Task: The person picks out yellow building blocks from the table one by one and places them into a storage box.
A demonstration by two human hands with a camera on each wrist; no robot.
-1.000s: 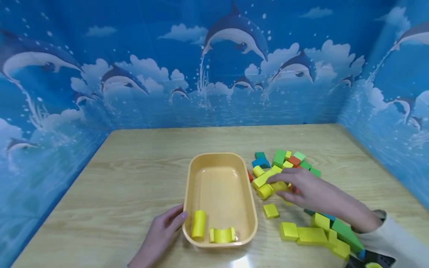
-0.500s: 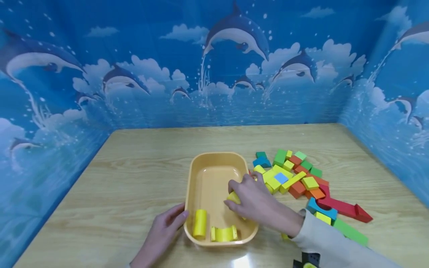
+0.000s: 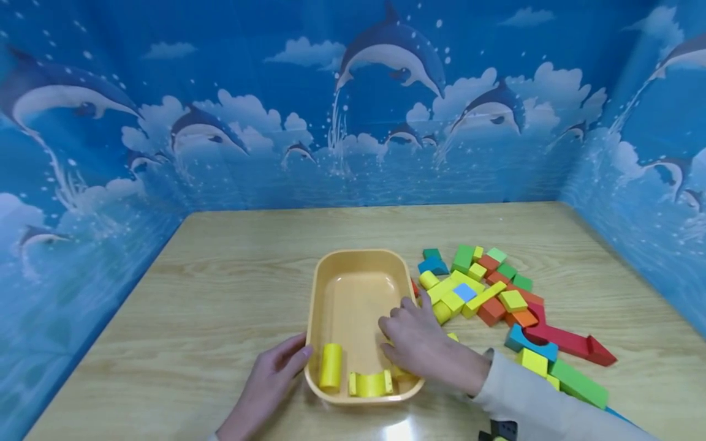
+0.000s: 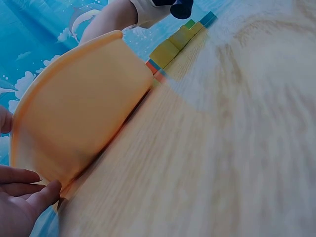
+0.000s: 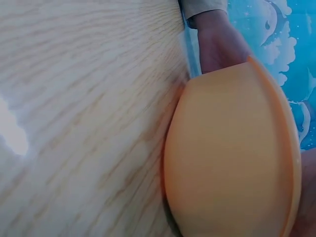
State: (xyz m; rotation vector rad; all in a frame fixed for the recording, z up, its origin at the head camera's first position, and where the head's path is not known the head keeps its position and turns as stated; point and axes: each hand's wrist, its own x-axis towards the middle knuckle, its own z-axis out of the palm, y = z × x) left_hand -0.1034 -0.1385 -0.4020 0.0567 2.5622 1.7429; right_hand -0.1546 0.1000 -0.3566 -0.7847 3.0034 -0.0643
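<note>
My left hand (image 3: 273, 376) holds the left side of a tan plastic tray (image 3: 315, 306), thumb at the rim; in the left wrist view its fingertips (image 4: 49, 192) lie at the low outer wall. Inside the tray's near end are a yellow cylinder (image 3: 331, 367) and a yellow arch-shaped block (image 3: 371, 384). My right hand (image 3: 416, 340) reaches over the right rim, fingers bent down around a yellow block mostly hidden by the hand. Another yellow piece (image 3: 404, 373) shows below that hand, in the near right corner. In the right wrist view the tray wall (image 5: 227, 148) hides the fingers.
Right of the tray lies a pile of yellow, green, red and blue blocks (image 3: 491, 315), some close to its rim. A long green block (image 3: 578, 383) and a yellow cube (image 3: 532, 361) lie nearer, beside the right sleeve (image 3: 529, 398). A dolphin-print curtain (image 3: 353, 153) borders the wooden table (image 3: 231, 275).
My right hand has moved left from the block pile into the tray with yellow blocks, then lowered toward the tray's near right side. My left hand stays at the tray.
</note>
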